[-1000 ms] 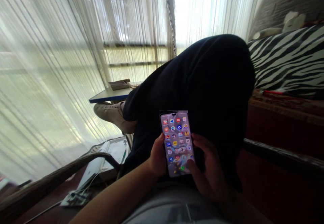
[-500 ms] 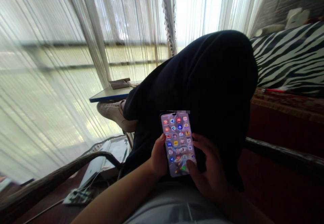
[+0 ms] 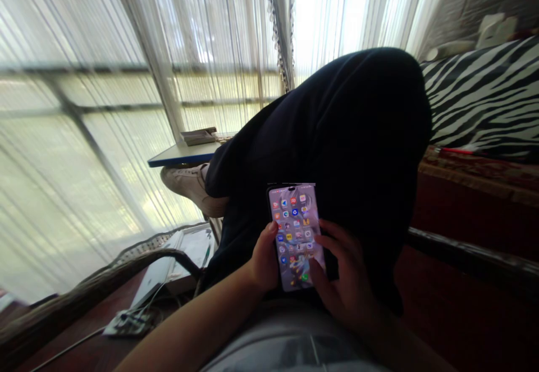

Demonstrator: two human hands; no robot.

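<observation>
A smartphone (image 3: 297,248) with a lit screen full of app icons lies over my lap, tilted slightly. My left hand (image 3: 265,260) is wrapped round its left edge, with the thumb along the side; the other fingers are hidden beneath. At the lower right of the phone is my right hand (image 3: 345,276). Its thumb rests over the lower screen and its bent fingers touch the right edge. The dark trousers (image 3: 337,136) of my crossed leg form the backdrop behind the phone.
My shoe (image 3: 187,184) is beside a blue-edged table (image 3: 181,155) bearing a grey object (image 3: 199,136). At lower left are a chair armrest (image 3: 105,282) and a power strip (image 3: 126,324) with cords. Zebra-patterned fabric (image 3: 488,91) lies right; sheer curtains (image 3: 227,41) hang ahead.
The icons on the phone's screen have shifted slightly left, and some near the bottom have faded. My right thumb has moved a little up and left. My left hand keeps its hold.
</observation>
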